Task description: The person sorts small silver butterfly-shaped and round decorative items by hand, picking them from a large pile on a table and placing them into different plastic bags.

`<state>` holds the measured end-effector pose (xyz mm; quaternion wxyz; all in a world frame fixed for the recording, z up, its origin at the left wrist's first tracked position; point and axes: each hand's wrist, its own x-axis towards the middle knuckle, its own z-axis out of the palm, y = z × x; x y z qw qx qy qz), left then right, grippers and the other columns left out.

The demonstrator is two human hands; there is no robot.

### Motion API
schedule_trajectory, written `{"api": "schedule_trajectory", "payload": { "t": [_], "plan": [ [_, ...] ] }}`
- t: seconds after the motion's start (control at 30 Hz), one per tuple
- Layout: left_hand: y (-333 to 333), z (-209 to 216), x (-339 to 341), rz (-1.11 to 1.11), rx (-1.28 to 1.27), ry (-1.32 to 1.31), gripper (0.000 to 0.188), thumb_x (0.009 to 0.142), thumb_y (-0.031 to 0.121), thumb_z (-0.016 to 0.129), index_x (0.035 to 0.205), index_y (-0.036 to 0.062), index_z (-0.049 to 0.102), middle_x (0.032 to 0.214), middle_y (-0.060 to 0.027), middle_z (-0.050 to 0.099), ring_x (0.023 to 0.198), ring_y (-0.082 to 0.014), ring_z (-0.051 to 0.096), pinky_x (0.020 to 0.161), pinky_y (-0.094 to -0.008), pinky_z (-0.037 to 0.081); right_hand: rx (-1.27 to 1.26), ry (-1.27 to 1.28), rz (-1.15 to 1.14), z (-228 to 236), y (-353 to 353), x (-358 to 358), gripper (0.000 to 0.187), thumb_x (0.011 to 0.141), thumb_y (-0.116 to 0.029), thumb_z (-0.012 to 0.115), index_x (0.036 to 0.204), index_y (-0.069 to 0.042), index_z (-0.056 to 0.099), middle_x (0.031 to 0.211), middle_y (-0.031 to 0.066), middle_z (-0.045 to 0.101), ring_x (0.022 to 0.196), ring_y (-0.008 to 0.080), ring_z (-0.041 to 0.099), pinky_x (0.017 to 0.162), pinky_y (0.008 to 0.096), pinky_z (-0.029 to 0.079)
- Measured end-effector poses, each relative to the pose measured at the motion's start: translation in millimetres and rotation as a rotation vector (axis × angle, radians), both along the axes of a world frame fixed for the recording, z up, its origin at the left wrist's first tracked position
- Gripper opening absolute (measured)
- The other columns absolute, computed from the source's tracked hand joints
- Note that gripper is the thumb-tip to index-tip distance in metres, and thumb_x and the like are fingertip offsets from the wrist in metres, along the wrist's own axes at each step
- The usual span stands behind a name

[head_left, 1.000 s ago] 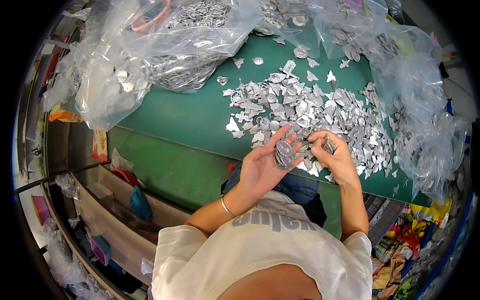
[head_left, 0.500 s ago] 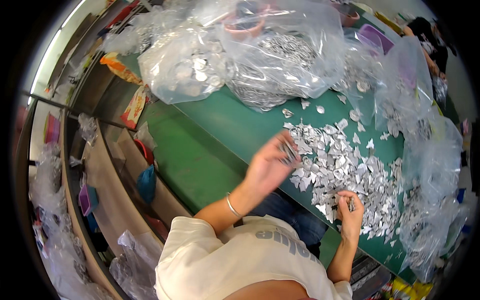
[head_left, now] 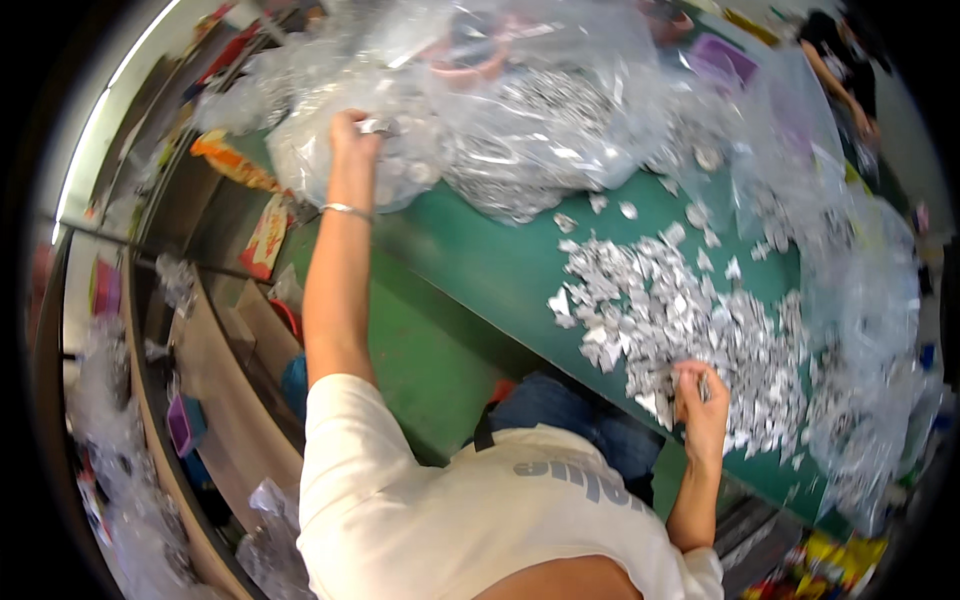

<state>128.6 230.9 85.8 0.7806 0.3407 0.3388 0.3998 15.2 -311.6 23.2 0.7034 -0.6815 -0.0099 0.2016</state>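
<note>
- Left hand [head_left: 352, 142], eleven o'clock: grasping flat metal pieces [head_left: 378, 127] at a clear bag [head_left: 405, 180] already containing discs.
- Right hand [head_left: 703, 412], four o'clock: curled around small metal parts [head_left: 704, 387].
- Loose pile [head_left: 690, 325], three o'clock: large, outside the bags; much apparently remains.

Left of the blue bundle [head_left: 294, 384] is a purple-and-teal container [head_left: 184, 425]; beyond the bundle, a red-and-cream packet [head_left: 265, 238], then an orange packet [head_left: 234, 160]; far right of the bundle, yellow packages [head_left: 845, 558].
</note>
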Motion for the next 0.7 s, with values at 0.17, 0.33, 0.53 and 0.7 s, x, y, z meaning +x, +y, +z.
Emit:
{"api": "schedule_trajectory", "payload": {
  "t": [0.17,0.33,0.53,0.7],
  "plan": [
    [-125.9,-6.2,-51.4,0.156,0.657,-0.268,0.039,0.079,-0.007,0.039,0.117,-0.0083,0.043,0.119,-0.0157,0.044,0.103,-0.0199,0.048,0.087,-0.0319,0.041,0.481,0.338,-0.048,9.8,-14.1,2.4,0.024,0.093,-0.017,0.045,0.109,0.0,0.049,0.064,-0.0004,0.041,0.046,0.0057,0.033,0.042,0.0188,0.027],
    [-257.2,-34.3,-112.3,-0.587,1.347,0.093,0.021,0.074,-0.005,0.052,0.092,0.0012,0.061,0.097,-0.0088,0.055,0.089,-0.0184,0.054,0.079,-0.0287,0.043,0.606,0.443,-0.186,12.8,-2.7,6.5,0.027,0.088,-0.009,0.049,0.114,0.0,0.046,0.081,0.002,0.045,0.056,0.0077,0.038,0.048,0.0215,0.03],
    [-304.5,-90.5,-130.9,-0.884,1.359,0.324,0.035,0.069,-0.001,0.065,0.103,0.0033,0.058,0.101,-0.0109,0.052,0.096,-0.0275,0.049,0.082,-0.033,0.04,-0.327,-0.333,0.065,-4.3,14.9,15.7,0.016,0.082,-0.002,0.056,0.098,-0.001,0.06,0.077,0.0002,0.054,0.051,0.0092,0.047,0.048,0.0227,0.035],
    [-315.2,-86.9,-118.5,-0.778,1.552,0.434,0.044,0.072,0.008,0.066,0.113,0.0051,0.053,0.119,-0.0127,0.045,0.111,-0.0333,0.04,0.091,-0.0406,0.033,-0.759,-0.861,0.052,-8.2,53.1,43.7,0.018,0.077,-0.003,0.059,0.095,-0.004,0.062,0.097,0.0056,0.06,0.06,0.0247,0.061,0.05,0.0331,0.046]
  ]
}}
